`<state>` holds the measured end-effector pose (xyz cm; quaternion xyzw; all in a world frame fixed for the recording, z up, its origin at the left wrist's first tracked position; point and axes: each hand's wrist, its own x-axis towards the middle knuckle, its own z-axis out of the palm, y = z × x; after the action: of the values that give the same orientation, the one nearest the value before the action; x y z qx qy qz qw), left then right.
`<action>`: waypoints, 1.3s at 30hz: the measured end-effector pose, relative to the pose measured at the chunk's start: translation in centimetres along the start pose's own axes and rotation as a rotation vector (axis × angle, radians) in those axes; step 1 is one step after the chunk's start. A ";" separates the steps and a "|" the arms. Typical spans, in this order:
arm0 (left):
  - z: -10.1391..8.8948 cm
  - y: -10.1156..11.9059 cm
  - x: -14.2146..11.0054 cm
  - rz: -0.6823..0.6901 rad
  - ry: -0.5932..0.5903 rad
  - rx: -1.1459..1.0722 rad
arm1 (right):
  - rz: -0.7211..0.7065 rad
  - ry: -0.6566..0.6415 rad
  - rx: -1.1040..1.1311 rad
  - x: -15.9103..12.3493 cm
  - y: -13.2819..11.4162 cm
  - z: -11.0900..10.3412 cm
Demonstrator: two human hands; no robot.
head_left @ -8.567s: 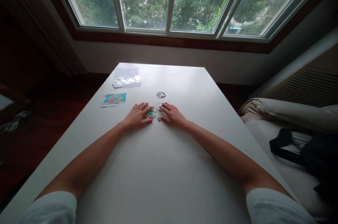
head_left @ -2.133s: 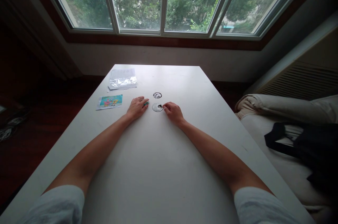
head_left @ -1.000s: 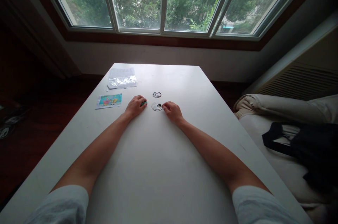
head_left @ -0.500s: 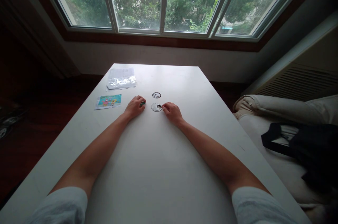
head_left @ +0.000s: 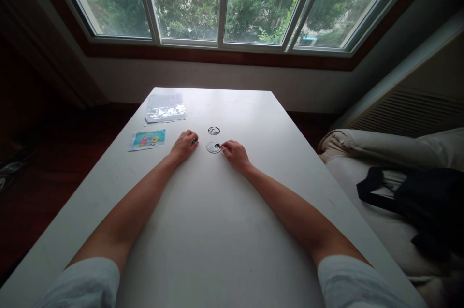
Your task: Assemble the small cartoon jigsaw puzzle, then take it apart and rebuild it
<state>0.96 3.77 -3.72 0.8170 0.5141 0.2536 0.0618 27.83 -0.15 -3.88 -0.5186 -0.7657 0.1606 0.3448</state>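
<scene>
My left hand point(head_left: 184, 145) rests on the white table point(head_left: 217, 230), fingers curled around a small dark-green thing point(head_left: 195, 140), of which only a sliver shows. To its right lies a round, pale disc with a dark rim point(head_left: 211, 147). My right hand point(head_left: 235, 153) is at that disc's right edge, thumb and fingertips pinched together. A small dark spot point(head_left: 217, 146) shows on the disc by these fingertips; whether they grip it or the rim is too small to tell. Just beyond lies a second, smaller disc with a black-and-white pattern point(head_left: 213, 130).
A colourful cartoon card point(head_left: 148, 139) lies left of my left hand. Behind it is a clear plastic sleeve with papers point(head_left: 166, 108). A window point(head_left: 221, 3) stands beyond the table. To the right, a pale sofa point(head_left: 366, 153) holds a dark garment or bag point(head_left: 427, 201).
The fingers of my left hand have closed further over the small dark-green thing, so less of it shows. My right hand stays at the disc's edge. The whole view has shifted slightly.
</scene>
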 end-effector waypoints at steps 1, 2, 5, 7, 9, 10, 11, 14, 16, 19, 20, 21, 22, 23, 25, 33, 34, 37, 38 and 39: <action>0.0 -0.1 0.1 -0.005 0.001 -0.001 | -0.001 0.002 -0.002 0.0 0.0 0.0; 0.1 -0.1 0.2 -0.007 0.003 -0.003 | -0.002 0.004 -0.004 0.0 0.1 0.0; 0.2 -0.3 0.4 0.000 0.014 -0.011 | 0.002 0.000 -0.007 0.0 0.1 0.0; 0.2 -0.3 0.4 0.007 0.020 -0.019 | 0.003 -0.007 -0.010 0.0 0.1 0.0; 0.2 -0.4 0.3 0.018 0.020 -0.029 | -0.002 -0.009 -0.015 0.0 0.1 0.0; 0.2 -0.4 0.2 0.028 0.014 -0.037 | -0.004 -0.008 -0.017 -0.1 0.1 0.0; 0.1 -0.5 0.2 0.042 0.004 -0.047 | -0.007 -0.008 -0.019 -0.1 0.1 0.0; 0.0 -0.5 0.2 0.089 -0.036 -0.084 | -0.004 -0.013 -0.024 -0.1 0.1 0.0; -0.1 -0.4 0.2 0.099 -0.039 -0.090 | -0.001 -0.019 -0.030 -0.1 0.0 0.0; -0.1 -0.3 0.1 0.095 -0.015 -0.077 | 0.003 -0.024 -0.035 0.0 0.0 0.0; -0.1 -0.3 0.1 0.094 -0.011 -0.071 | 0.004 -0.023 -0.035 0.0 0.0 0.0; 0.0 -0.2 0.1 0.094 -0.009 -0.064 | 0.005 -0.022 -0.034 0.0 0.0 -0.1; 0.0 -0.2 0.0 0.094 -0.008 -0.056 | 0.003 -0.021 -0.032 0.0 0.0 -0.1; 0.0 -0.2 0.0 0.095 -0.006 -0.047 | 0.001 -0.020 -0.029 0.0 0.0 -0.1; -0.1 -0.1 -0.2 0.103 -0.004 -0.035 | -0.004 -0.019 -0.024 0.0 0.0 -0.1; -0.5 0.6 -0.7 0.129 -0.028 -0.034 | 0.000 -0.029 -0.024 0.0 -0.1 -0.1; -0.5 0.6 -0.8 0.120 -0.028 -0.031 | 0.001 -0.030 -0.024 0.0 -0.1 -0.2; -0.5 0.8 -0.9 0.073 -0.004 -0.012 | 0.005 -0.032 -0.020 -0.1 -0.2 -0.2; -0.4 0.9 -1.0 0.057 0.006 -0.009 | 0.006 -0.034 -0.019 -0.1 -0.2 -0.3; -0.4 0.9 -1.1 0.045 0.013 -0.009 | 0.007 -0.036 -0.018 -0.1 -0.3 -0.3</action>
<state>1.14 2.37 -3.44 0.8264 0.4948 0.2628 0.0565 27.86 -0.36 -3.55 -0.5216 -0.7713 0.1640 0.3257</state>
